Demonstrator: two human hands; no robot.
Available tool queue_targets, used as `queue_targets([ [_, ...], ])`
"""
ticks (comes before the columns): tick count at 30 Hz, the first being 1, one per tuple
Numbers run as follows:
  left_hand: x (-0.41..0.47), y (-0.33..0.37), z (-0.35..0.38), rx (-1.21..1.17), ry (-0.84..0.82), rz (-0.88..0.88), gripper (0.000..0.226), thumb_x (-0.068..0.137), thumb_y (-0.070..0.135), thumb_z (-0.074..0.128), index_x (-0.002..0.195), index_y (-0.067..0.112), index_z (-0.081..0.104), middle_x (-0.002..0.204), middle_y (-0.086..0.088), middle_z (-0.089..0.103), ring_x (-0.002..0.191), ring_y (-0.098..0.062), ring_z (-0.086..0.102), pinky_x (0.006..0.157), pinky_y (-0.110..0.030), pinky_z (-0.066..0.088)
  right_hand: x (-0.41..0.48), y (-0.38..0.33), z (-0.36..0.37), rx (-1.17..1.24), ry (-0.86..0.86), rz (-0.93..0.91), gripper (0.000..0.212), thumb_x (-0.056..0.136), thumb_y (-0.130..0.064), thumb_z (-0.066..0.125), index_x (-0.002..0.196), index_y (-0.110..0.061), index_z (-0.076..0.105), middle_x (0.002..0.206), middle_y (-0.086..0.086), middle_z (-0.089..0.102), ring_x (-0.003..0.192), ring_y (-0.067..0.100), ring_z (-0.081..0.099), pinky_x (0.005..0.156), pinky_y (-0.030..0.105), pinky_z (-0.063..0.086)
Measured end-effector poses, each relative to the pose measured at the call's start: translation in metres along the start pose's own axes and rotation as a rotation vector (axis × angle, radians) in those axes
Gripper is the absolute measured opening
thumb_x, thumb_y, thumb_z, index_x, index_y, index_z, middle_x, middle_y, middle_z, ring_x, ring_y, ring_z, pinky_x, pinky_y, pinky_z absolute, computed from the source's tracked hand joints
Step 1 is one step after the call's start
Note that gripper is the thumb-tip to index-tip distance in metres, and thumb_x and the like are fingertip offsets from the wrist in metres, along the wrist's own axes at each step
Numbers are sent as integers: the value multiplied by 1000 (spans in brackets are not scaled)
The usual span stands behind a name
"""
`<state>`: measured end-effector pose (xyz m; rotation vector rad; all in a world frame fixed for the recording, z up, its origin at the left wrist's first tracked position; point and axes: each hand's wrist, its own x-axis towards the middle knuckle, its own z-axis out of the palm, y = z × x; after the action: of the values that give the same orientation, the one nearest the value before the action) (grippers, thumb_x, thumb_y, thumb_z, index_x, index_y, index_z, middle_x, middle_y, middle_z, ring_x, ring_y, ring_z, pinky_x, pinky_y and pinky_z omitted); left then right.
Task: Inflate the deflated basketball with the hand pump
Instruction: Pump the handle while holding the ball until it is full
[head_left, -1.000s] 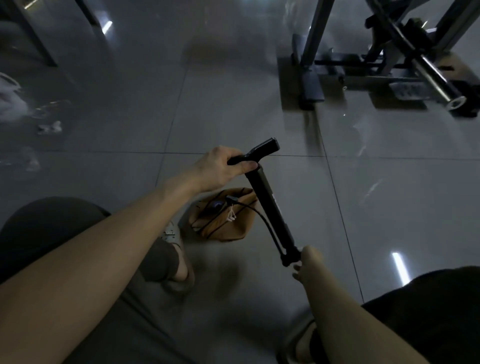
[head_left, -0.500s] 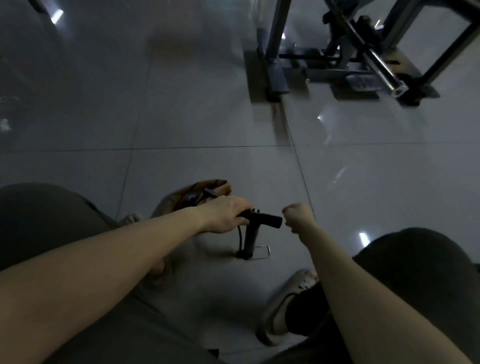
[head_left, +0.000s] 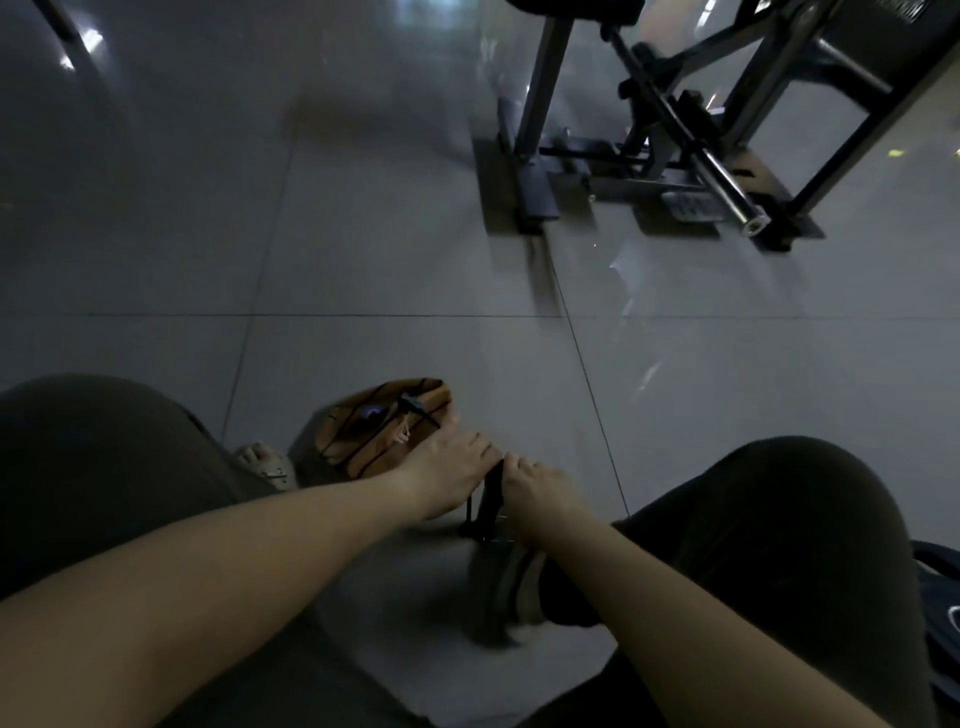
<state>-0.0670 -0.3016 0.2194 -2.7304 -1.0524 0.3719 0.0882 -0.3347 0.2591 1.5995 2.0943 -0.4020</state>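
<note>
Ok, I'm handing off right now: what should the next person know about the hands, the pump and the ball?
Left hand: closed on the pump handle, left side.
Right hand: closed on the handle's right side.
Hand pump: upright on the floor tile between the knees, base by the right shoe, handle low.
Basketball: crumpled flat on the floor past the left hand, hose plugged into it.
Done: connection made, both hands placed.
Left: pump until the ball rounds out, then pull the needle.
</note>
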Motion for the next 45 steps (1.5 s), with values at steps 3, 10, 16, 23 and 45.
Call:
queue_targets([
  [3,5,-1,-1,-146,-50,20,41,102,15,37,142,10,39,130,-10,58,112,-29,57,96,-41,44,9,0,1,57,11,50,42,92,-23,61,128,-11,43,129,11,58,111,33,60,93,48,50],
  [10,20,-35,-50,-331,4,-100,35,90,13,52,124,18,52,116,-4,64,102,-26,64,85,-41,54,4,15,-77,77,-11,16,35,95,-10,53,129,-12,46,124,9,58,111,30,60,81,37,47],
  [16,4,-29,-84,-352,402,-224,38,87,20,23,105,12,56,94,-10,59,83,-29,56,69,-40,46,-17,21,-88,26,386,7,23,92,-11,46,116,-12,48,110,9,57,97,29,56,72,35,42],
  [23,-8,9,-13,-295,366,-272,24,92,15,32,106,11,51,92,-9,53,76,-25,49,64,-35,34,8,3,-8,-48,375,16,38,97,-20,33,132,-8,41,112,10,52,93,29,52,74,38,40],
  [45,-6,-51,-117,-204,472,-223,35,84,16,35,113,14,55,99,-6,54,86,-26,51,76,-40,43,-39,35,-93,25,764,-140,48,85,-10,33,129,-3,51,107,12,55,91,28,55,78,39,52],
])
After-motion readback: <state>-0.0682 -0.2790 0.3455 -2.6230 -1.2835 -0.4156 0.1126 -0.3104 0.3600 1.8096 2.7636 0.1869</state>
